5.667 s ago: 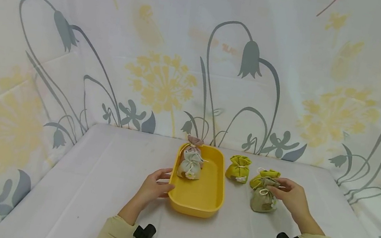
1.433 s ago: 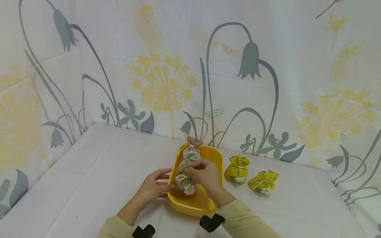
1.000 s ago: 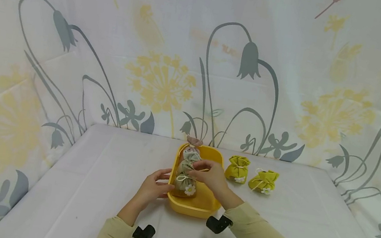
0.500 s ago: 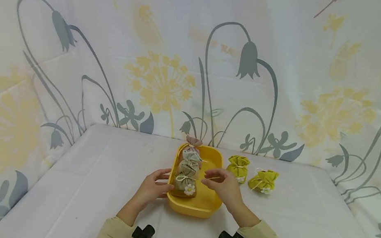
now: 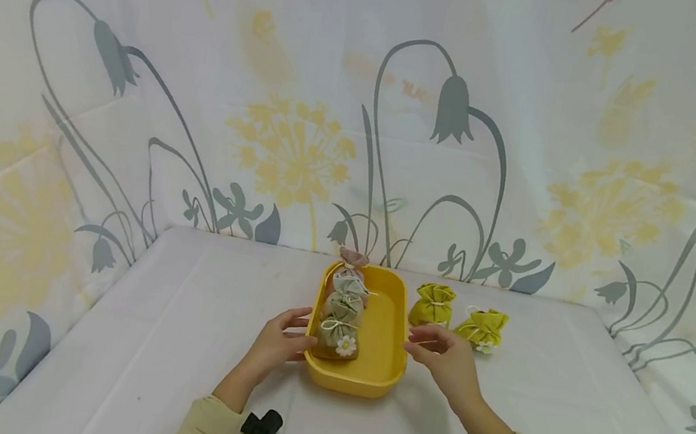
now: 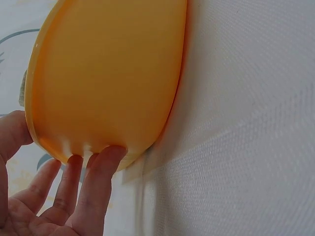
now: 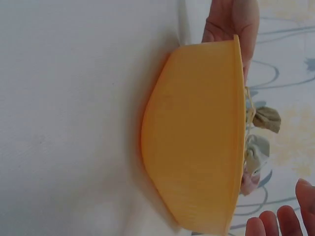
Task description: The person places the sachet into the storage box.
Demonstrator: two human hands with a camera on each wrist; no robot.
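A yellow tray (image 5: 387, 337) stands on the white-covered table. Along its left side sit three small drawstring pouches: a pink one (image 5: 352, 262) at the back, a pale grey-green one (image 5: 347, 284), and a khaki one (image 5: 336, 336) with a white flower in front. My left hand (image 5: 277, 339) holds the tray's left side, thumb at the rim and fingers against the outer wall (image 6: 108, 83). By the right rim is my right hand (image 5: 445, 357), fingers loosely bent and holding nothing; in the right wrist view its fingertips (image 7: 288, 216) are apart from the tray.
Two yellow-green pouches stand right of the tray: one upright (image 5: 433, 304), the other (image 5: 484, 328) leaning, with a white flower. My right hand partly covers the front of both. Behind the table hangs a flower-printed cloth (image 5: 298, 141).
My right hand carried the khaki pouch from the right into the tray, let it go there, and has drawn back right past the rim. The left hand stays on the tray.
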